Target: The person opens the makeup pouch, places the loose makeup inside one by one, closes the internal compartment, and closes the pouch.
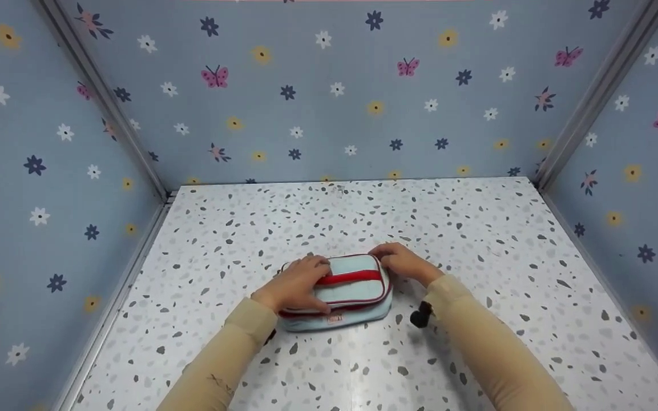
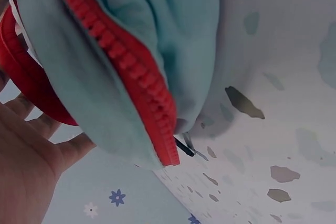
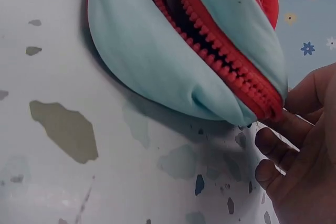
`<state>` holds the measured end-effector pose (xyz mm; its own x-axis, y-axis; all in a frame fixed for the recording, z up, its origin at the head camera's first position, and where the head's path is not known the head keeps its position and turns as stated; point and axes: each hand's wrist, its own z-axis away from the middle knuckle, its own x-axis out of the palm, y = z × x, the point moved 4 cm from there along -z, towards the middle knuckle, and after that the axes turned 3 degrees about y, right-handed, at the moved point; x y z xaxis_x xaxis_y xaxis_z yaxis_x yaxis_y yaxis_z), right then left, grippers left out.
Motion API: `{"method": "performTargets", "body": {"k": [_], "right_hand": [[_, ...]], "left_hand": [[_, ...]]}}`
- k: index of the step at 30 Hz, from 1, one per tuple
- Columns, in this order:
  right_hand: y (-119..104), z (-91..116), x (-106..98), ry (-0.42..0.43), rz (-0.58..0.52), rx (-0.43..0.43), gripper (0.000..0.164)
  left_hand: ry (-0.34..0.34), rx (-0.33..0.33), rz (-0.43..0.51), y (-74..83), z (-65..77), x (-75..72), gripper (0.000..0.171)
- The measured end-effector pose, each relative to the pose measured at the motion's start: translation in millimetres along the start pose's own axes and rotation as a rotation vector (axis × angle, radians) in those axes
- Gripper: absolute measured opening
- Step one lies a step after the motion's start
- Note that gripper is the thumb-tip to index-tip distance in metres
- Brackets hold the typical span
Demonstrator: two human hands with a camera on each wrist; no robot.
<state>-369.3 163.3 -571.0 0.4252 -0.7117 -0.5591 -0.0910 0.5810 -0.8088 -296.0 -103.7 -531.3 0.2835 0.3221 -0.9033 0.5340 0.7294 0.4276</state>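
Observation:
A light blue zippered pouch [image 1: 354,291] with red piping and a red carry strap [image 1: 351,278] lies on the speckled tabletop. My left hand [image 1: 297,283] rests across the left part of its lid, fingers spread over the top and thumb along the front edge. In the left wrist view those fingers look fairly straight beside the strap. At the pouch's back right corner my right hand [image 1: 406,262] pinches the end of the red zipper [image 3: 231,72]; the pull itself is hidden. The zipper teeth stand apart, with a dark gap between them, in the right wrist view.
White tabletop [image 1: 340,217] with grey specks surrounds the pouch. Blue flowered panels [image 1: 334,114] wall the back and both sides, joined by metal rails [image 1: 597,97]. A small black device [image 1: 420,315] hangs under the right wrist.

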Motion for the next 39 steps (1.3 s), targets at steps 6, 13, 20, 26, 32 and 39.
{"method": "performTargets", "body": {"k": [6,13,20,26,32,39], "right_hand": [[9.2,4.9,-6.8,-0.017,0.05,-0.038,0.052],[10.3,6.2,-3.1,-0.015,0.095,-0.026,0.03],[9.2,10.0,-6.8,0.049,0.168,-0.009,0.022],[9.4,12.3,-10.7,0.073,0.158,-0.002,0.015],[8.9,18.4,-15.9,0.08,0.172,-0.01,0.014],[5.1,25.4,-21.1,0.103,0.228,-0.059,0.012]], "left_hand": [[0.032,0.04,-0.013,-0.6,1.1,-4.3,0.065],[0.047,0.03,-0.026,-4.5,-1.2,-4.4,0.065],[-0.021,-0.027,0.011,-5.6,-5.7,-0.5,0.079],[-0.082,-0.071,-0.018,-5.3,-7.2,2.3,0.093],[-0.105,-0.069,-0.062,-2.4,-9.9,3.3,0.088],[-0.112,-0.066,-0.087,-2.4,-14.2,3.1,0.083]]}}
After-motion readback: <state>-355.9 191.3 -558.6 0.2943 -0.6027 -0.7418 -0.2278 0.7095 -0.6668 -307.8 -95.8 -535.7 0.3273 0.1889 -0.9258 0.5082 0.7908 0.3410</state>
